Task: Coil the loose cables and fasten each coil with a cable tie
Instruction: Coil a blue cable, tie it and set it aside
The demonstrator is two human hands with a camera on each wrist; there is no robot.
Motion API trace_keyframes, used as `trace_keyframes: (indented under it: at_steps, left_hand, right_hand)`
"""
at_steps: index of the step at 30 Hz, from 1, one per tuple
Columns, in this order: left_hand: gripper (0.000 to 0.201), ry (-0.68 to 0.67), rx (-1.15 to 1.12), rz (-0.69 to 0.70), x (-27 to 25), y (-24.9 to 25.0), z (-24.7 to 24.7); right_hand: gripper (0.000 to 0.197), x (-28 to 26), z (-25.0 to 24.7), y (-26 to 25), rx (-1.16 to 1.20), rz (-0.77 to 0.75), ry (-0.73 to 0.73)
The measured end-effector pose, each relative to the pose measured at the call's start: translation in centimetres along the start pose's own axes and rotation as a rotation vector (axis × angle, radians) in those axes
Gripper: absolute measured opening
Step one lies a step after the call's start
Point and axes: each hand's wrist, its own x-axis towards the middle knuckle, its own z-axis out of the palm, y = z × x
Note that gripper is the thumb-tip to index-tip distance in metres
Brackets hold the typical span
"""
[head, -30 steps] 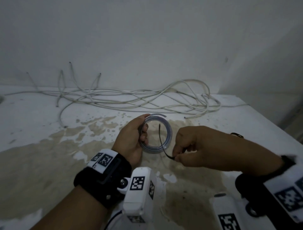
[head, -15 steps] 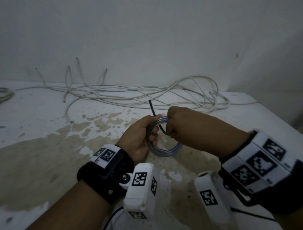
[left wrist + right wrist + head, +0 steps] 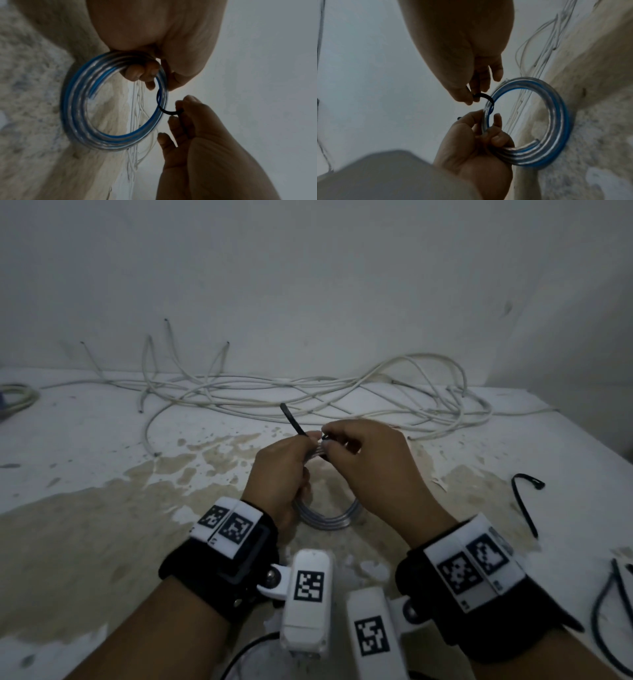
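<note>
Slippage is threatening above the stained white table's (image 3: pixel 85 440) middle: the left hand (image 3: pixel 277 474) is gripping the clear-and-blue cable coil (image 3: pixel 109 102) while the right hand (image 3: pixel 370 463) is pinching the thin black cable tie (image 3: pixel 169 111), still unfastened, around it.

Right hand (image 3: pixel 464 75) pinching black tie (image 3: pixel 483 97), left hand (image 3: pixel 471 146) gripping blue-clear coil (image 3: pixel 559 121)

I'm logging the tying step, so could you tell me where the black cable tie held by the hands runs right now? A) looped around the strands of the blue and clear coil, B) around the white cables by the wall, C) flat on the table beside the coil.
A: the black cable tie curves around the coil strands, its end pinched by the right hand.
</note>
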Motion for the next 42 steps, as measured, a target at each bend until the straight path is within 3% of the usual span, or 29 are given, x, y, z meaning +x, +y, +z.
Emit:
trace_keyframes:
  at_steps: [7, 15, 22, 26, 33, 42]
  left_hand:
    - [0.036, 0.032, 0.142, 0.093, 0.0, 0.6, -0.3]
    - [0.020, 0.025, 0.245, 0.181, 0.0, 0.6, 0.0]
    - [0.037, 0.028, 0.441, 0.345, -0.7, 0.5, 0.1]
    - [0.025, 0.008, 0.516, 0.349, -0.9, 0.6, 0.0]
    - [0.024, -0.036, 0.680, 0.407, -1.4, 0.6, 0.4]
    - [0.025, -0.068, 0.697, 0.423, -1.3, 0.5, 0.2]
  right_hand:
    - [0.024, -0.4, 0.7, 0.5, 0.116, 0.052, 0.008]
    - [0.017, -1.0, 0.8, 1.5, 0.223, 0.082, 0.166]
    - [0.021, -1.2, 0.4, 1.5, 0.252, 0.082, 0.258]
    - [0.020, -1.2, 0.2, 1.5, 0.243, 0.066, 0.286]
    - [0.020, -1.1, 0.1, 1.9, 0.182, 0.027, 0.265]
    - [0.019, -1.0, 0.1, 1.9, 0.189, 0.049, 0.209]
